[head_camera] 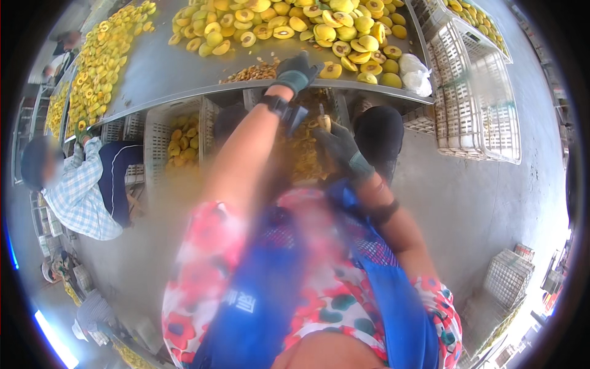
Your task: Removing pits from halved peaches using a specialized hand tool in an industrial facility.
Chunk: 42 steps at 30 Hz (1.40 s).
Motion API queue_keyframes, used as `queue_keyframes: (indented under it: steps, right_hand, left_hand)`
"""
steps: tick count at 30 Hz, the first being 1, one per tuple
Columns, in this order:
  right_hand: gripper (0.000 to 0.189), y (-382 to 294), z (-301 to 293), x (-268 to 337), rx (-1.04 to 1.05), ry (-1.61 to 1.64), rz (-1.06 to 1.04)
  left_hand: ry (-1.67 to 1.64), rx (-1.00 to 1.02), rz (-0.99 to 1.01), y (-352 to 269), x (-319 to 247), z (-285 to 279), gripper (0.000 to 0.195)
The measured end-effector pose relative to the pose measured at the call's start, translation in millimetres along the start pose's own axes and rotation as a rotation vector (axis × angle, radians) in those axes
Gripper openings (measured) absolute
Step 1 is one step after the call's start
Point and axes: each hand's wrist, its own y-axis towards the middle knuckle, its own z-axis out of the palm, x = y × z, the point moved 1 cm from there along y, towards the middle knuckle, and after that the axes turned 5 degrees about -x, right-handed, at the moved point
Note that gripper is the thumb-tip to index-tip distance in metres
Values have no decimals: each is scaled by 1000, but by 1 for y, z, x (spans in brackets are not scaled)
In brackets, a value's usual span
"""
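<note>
My left hand [297,73], in a dark glove, reaches over the near edge of the metal table [184,69]. Its fingers are apart and I see nothing in them; the palm is hidden. Close to its fingertips lies a halved yellow peach [331,70]. Brown pit fragments [253,72] are heaped by its wrist side. Lower down, my right hand [340,146], also gloved, grips a small tool with a pale handle [324,122] and a short metal tip pointing at the table. Beneath it, between my knees, sits a blurred mass of yellow-brown scraps [306,157].
A pile of whole and halved peaches [276,20] covers the table's far side. A white plastic bag [415,74] lies at its right corner. White plastic crates [474,92] stand to the right; another crate [156,138] holds peaches at left. A co-worker [78,184] sits further left.
</note>
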Motion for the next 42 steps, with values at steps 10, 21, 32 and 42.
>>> queue_keyframes:
  steps: [10, 21, 32, 42]
  right_hand:
    - [18, -9, -22, -4, -21, 84, -96]
    - [29, -24, -7, 39, -323, -501, -636]
    - [24, -35, 15, 40, -315, -511, -672]
    - [22, -30, 17, 34, -178, -422, -577]
  left_hand:
    - [-31, 88, -29, 20, -14, 59, 62]
    - [-943, -21, 237, -89, -35, -54, 45]
    - [-1028, -214, 284, -147, -47, -84, 42]
    - [-994, -394, 311, -154, -56, -82, 40]
